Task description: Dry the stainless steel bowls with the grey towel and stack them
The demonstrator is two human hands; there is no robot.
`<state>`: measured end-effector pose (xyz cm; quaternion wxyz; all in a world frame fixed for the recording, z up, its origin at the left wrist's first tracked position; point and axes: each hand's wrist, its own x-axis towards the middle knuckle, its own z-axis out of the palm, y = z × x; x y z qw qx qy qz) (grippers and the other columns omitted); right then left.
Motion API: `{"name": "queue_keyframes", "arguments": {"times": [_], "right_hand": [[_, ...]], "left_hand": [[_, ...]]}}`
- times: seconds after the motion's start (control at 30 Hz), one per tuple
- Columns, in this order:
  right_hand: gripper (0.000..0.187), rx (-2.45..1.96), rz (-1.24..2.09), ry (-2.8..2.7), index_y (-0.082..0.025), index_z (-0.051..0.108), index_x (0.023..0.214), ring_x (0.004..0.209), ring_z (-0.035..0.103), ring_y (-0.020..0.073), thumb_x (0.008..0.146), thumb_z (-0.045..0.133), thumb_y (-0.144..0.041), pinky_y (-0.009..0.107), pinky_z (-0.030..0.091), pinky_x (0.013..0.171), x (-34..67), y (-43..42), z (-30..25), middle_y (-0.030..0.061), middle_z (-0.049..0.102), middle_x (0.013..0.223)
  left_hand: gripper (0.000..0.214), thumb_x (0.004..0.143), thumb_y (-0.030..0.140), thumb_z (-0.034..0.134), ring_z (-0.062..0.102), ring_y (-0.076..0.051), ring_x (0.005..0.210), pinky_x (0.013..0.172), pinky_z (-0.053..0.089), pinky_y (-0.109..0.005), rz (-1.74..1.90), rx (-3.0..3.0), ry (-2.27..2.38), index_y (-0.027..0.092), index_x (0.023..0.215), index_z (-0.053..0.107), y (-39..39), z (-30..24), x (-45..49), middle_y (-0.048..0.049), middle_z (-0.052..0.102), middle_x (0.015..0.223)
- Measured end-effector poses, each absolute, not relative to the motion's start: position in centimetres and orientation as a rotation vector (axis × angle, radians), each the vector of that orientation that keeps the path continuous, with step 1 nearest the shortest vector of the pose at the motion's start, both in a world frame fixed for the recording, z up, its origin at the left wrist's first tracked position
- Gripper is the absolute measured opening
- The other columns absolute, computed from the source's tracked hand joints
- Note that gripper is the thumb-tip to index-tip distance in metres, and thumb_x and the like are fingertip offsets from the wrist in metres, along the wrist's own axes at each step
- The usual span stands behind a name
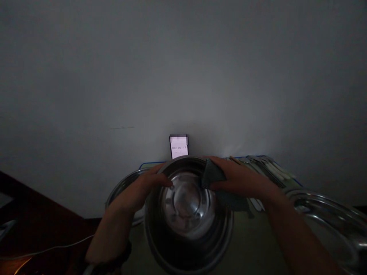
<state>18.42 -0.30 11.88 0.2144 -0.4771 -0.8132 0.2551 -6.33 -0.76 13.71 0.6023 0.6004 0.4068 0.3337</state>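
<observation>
A shiny metal bowl (189,229) is tilted toward me over the table, its hollow facing the camera. My left hand (149,187) grips its upper left rim, thumb inside and fingers hidden behind. At the upper right rim, my right hand (235,177) is closed around a dark grey-green cloth (212,175), which lies against the bowl's inner wall. Part of the cloth hangs below that hand. Behind my left forearm stands another round metal vessel (120,187), partly covered.
A lit phone (179,147) showing a timer leans against the grey wall (183,76). Several pieces of cutlery (266,168) lie at the back right. Large metal dishes (323,214) sit at the right edge. A pale cable (63,246) runs at lower left.
</observation>
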Motion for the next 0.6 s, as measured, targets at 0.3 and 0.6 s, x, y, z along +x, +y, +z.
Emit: {"name": "queue_keyframes", "arguments": {"times": [0.3,0.6], "right_hand": [[0.012,-1.596,0.394,-2.330,-0.018,0.066,0.082,0.077,0.064,0.0213,0.071,0.067,-0.023,0.028,0.040,0.065,17.5,0.6,10.8,0.0053,0.071,0.083],[0.016,-1.586,0.355,-2.210,-0.017,0.064,0.088,0.081,0.064,0.0217,0.078,0.062,-0.030,0.029,0.040,0.066,17.6,0.9,10.6,0.0073,0.071,0.090]], "left_hand": [[0.062,0.065,0.009,0.051,0.054,-0.022,0.114,0.104,0.036,-0.040,0.552,1.736,0.874,0.026,0.124,0.059,-0.9,12.4,-3.9,0.0005,0.063,0.126],[0.034,0.087,0.028,0.047,0.062,-0.020,0.100,0.092,0.045,-0.035,0.507,2.123,1.113,0.024,0.116,0.064,0.2,12.7,-5.2,-0.0018,0.069,0.112]]}}
